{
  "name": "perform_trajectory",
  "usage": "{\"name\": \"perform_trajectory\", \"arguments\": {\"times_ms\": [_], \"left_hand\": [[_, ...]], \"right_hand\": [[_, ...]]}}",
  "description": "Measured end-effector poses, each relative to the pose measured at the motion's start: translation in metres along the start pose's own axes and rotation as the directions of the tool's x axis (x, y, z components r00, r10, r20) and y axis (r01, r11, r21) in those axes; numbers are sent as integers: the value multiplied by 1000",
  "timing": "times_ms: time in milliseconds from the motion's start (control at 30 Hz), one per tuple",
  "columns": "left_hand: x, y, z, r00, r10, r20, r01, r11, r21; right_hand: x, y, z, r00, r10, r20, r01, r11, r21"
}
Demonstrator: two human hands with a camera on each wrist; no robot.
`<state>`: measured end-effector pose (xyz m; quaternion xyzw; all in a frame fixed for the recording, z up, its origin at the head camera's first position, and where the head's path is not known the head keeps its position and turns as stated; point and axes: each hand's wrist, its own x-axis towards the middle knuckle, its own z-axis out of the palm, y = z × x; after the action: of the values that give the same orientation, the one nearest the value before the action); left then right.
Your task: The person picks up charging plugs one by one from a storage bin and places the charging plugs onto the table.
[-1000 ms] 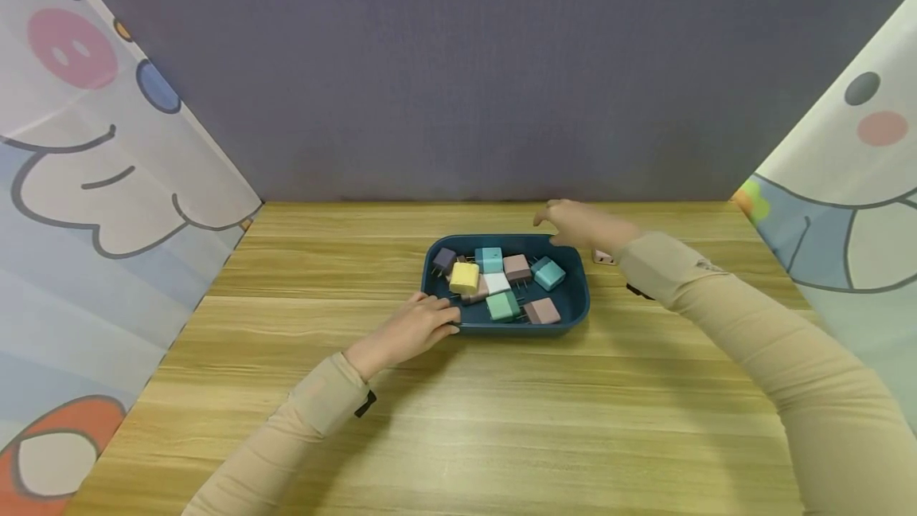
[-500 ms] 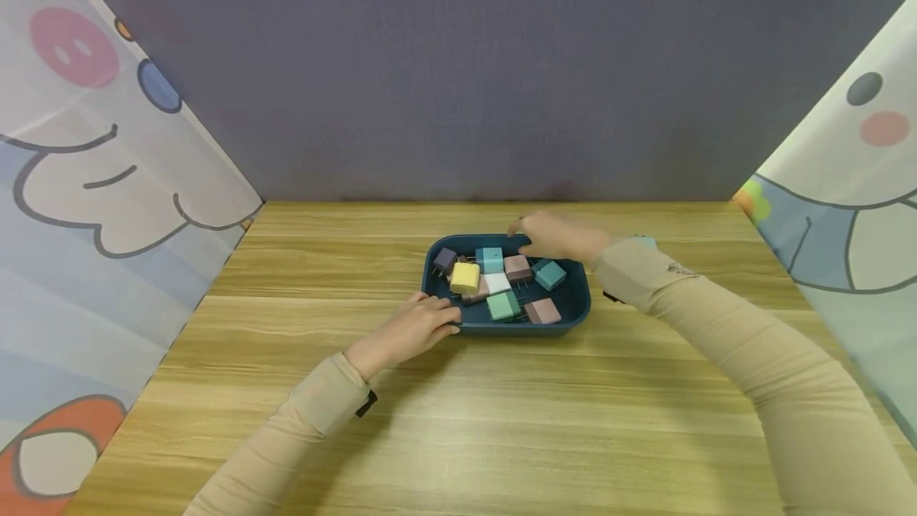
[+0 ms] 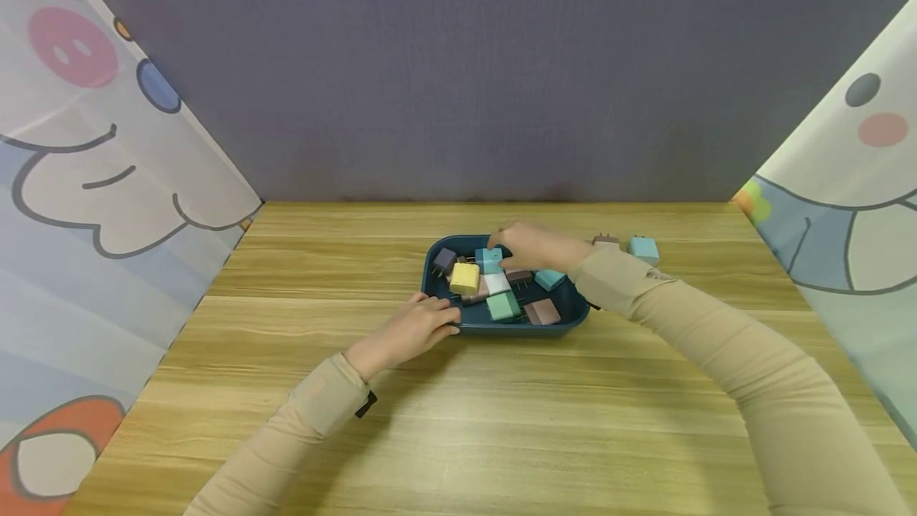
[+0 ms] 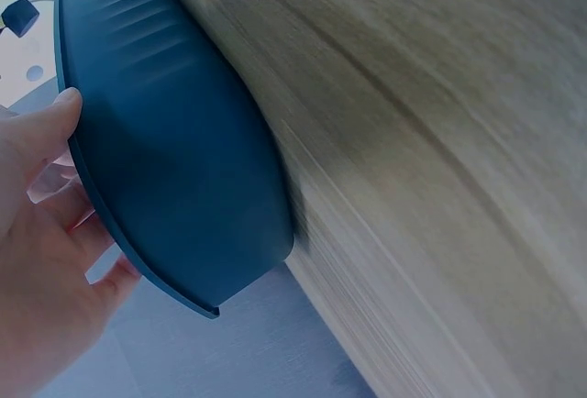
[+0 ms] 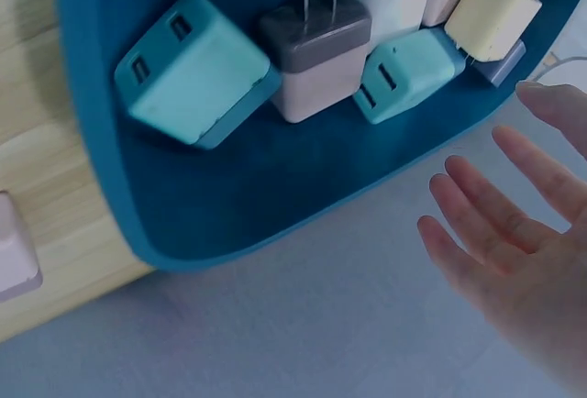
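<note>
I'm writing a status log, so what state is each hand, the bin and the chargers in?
Bin: upright, uncovered
Chargers inside: loose, unplugged
Left hand: gripping the bin's rim
Right hand: open, empty, at the bin's far side
Light-blue charger outside: on the table, prongs bare
Pink-brown charger outside: on the table, partly hidden

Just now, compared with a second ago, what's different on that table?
The right hand has moved leftward over the tray, toward the blue charger near its back; the fingers look open and hold nothing. The right sleeve shifted too, uncovering a pale charger on the table. The left hand still grips the tray, and the chargers inside look unmoved.
</note>
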<state>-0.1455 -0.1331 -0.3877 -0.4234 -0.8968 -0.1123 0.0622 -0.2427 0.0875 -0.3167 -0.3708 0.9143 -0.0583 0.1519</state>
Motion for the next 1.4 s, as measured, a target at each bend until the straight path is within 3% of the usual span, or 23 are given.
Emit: {"name": "perform_trajectory", "arguments": {"times_ms": [533,767,1400], "left_hand": [[0,0,-1,1000,10,-2,-10,1000,5],[1,0,-1,1000,17,-3,-17,1000,9],[0,0,0,1000,5,0,-5,1000,16]], "right_hand": [[13,-22,17,991,-126,-43,127,992,0],[17,-30,21,995,-96,-40,98,994,49],[35,-34,32,994,-102,-29,103,994,37]]}}
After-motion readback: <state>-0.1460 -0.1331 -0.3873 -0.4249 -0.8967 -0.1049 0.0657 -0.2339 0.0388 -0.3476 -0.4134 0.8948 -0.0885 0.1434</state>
